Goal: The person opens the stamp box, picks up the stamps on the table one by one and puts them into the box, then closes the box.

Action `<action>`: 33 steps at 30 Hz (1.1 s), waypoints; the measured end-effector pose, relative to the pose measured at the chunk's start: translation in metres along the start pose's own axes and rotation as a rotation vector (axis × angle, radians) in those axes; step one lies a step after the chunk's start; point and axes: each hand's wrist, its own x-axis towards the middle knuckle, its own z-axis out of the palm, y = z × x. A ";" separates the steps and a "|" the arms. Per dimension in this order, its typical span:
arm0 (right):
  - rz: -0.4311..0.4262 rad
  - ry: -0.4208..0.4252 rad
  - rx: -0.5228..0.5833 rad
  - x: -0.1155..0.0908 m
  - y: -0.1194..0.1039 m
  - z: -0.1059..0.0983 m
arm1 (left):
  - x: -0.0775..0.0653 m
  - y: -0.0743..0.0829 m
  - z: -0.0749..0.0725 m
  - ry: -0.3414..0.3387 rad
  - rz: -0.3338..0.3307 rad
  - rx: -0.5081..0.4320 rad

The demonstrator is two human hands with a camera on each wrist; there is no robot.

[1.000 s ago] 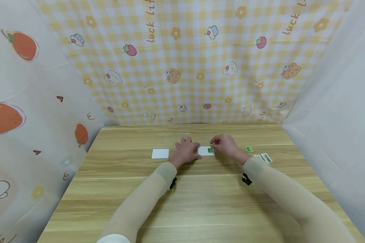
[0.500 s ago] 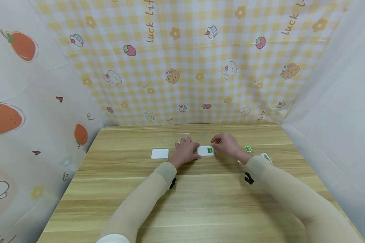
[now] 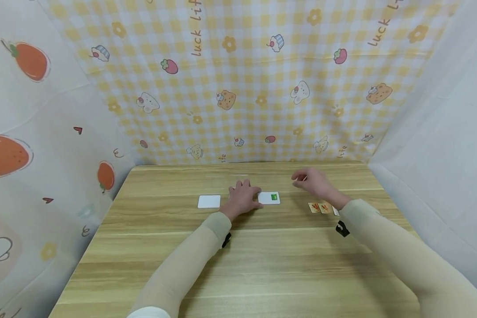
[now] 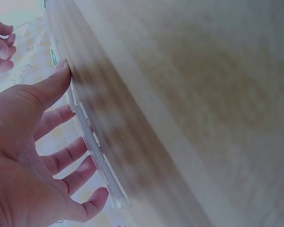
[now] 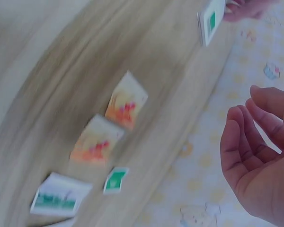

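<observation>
A white card [image 3: 266,198] lies on the wooden table with a small green picture piece [image 3: 274,197] on its right part. My left hand [image 3: 243,197] holds the card's left end between thumb and forefinger; its other fingers spread over a clear-edged flat case [image 4: 100,156], mostly covered by the hand. My right hand [image 3: 312,182] hovers to the right of the card, loosely curled with nothing visible in it. Two small orange picture pieces [image 5: 97,142] lie below that hand, and a loose green piece [image 5: 115,180] lies beside them.
Another white card [image 3: 209,202] lies left of my left hand. A larger green-and-white picture piece [image 5: 60,195] lies farther right, partly hidden by my right arm in the head view. A checked curtain [image 3: 262,88] hangs behind the table [image 3: 254,274].
My right hand has drawn away from the card to the right, uncovering the orange pieces and covering the loose green one in the head view. The left hand stays in place.
</observation>
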 end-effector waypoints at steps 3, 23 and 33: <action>0.016 0.001 0.009 -0.005 0.005 -0.011 | 0.000 0.000 0.000 -0.004 -0.007 0.007; 0.104 -0.004 -0.110 -0.029 0.064 -0.041 | 0.000 0.002 0.001 0.004 -0.017 -0.015; 0.112 -0.021 -0.166 -0.035 0.081 -0.032 | 0.001 0.002 0.002 0.016 -0.017 -0.013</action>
